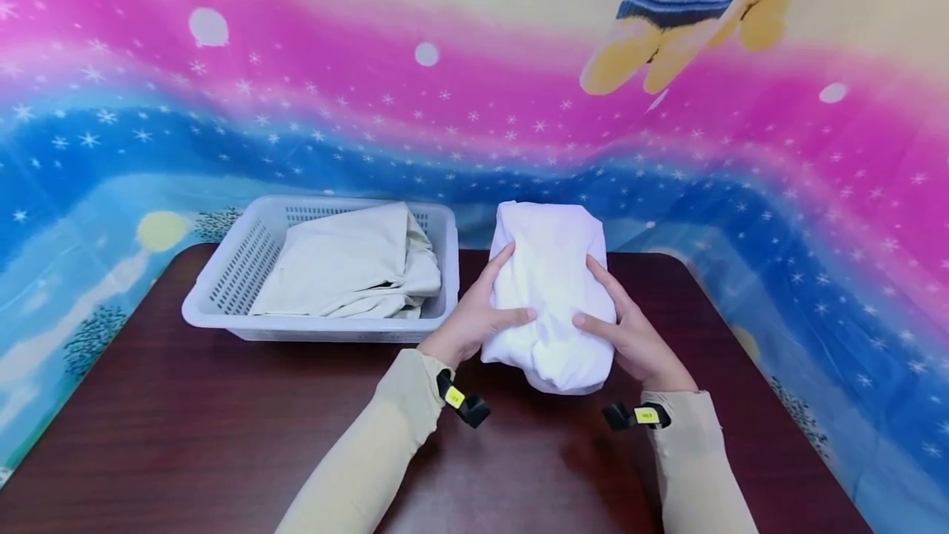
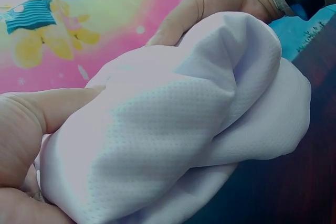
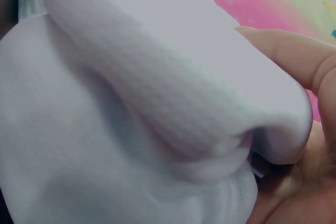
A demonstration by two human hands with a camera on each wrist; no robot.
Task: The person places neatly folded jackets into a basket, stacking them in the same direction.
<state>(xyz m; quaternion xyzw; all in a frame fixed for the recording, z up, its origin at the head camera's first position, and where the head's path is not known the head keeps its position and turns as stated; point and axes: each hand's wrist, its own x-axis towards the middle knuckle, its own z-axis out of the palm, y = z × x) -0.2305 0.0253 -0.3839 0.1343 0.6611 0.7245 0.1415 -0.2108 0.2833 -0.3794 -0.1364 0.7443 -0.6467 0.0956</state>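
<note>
Between both hands is a folded bundle of white cloth (image 1: 552, 287), held above the table with its near end drooping in loose folds. My left hand (image 1: 478, 316) grips its left side, thumb on top and fingers along the edge. On the right side my right hand (image 1: 633, 332) grips it the same way. The left wrist view shows the white cloth (image 2: 157, 124) close up, with a fine dotted texture and overlapping folds. In the right wrist view a thick rolled fold of the cloth (image 3: 173, 66) lies against the thumb; fingers under it are partly hidden.
A white plastic basket (image 1: 215, 324) with slotted walls stands at the table's back left, holding a folded off-white cloth (image 1: 341, 262). The dark brown table (image 1: 259, 419) has rounded far corners. A colourful printed curtain (image 1: 474, 89) hangs close behind and along both sides.
</note>
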